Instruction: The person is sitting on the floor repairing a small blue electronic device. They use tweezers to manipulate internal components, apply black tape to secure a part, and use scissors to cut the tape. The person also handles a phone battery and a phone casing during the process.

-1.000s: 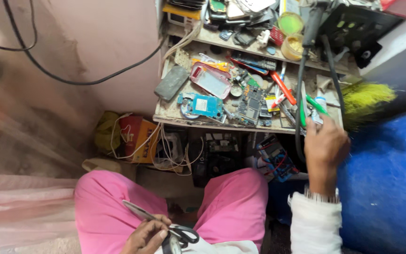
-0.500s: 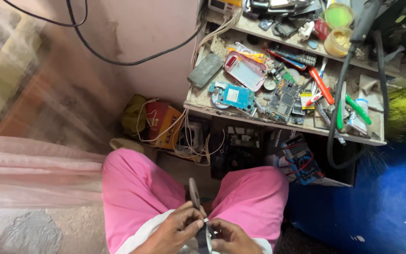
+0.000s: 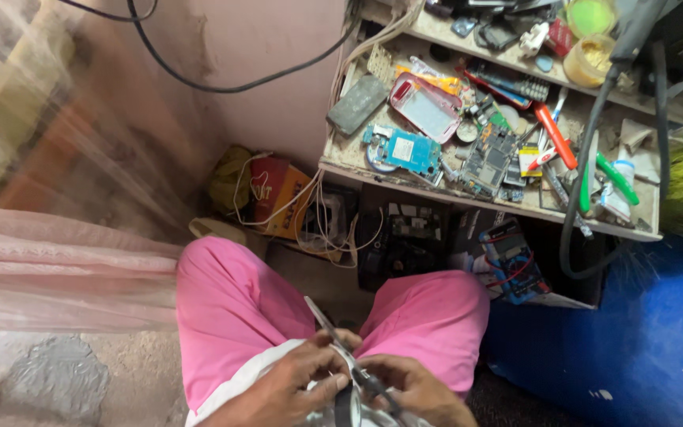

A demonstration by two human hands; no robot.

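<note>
Now our right hand (image 3: 409, 387) has come back from the cluttered shelf (image 3: 405, 183) and joined our left hand (image 3: 298, 383) in our lap. Both close together around the scissors (image 3: 337, 348), blades pointing away from us.

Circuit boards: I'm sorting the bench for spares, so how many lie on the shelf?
2: a blue circuit board near the shelf's front left, and a dark circuit board to its right. Clutter may hide more.

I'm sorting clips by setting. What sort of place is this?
Probably a small phone or electronics repair spot. A low cluttered workbench holds a bare circuit board, a pink phone housing and screwdrivers, with a multimeter stowed underneath.
</note>
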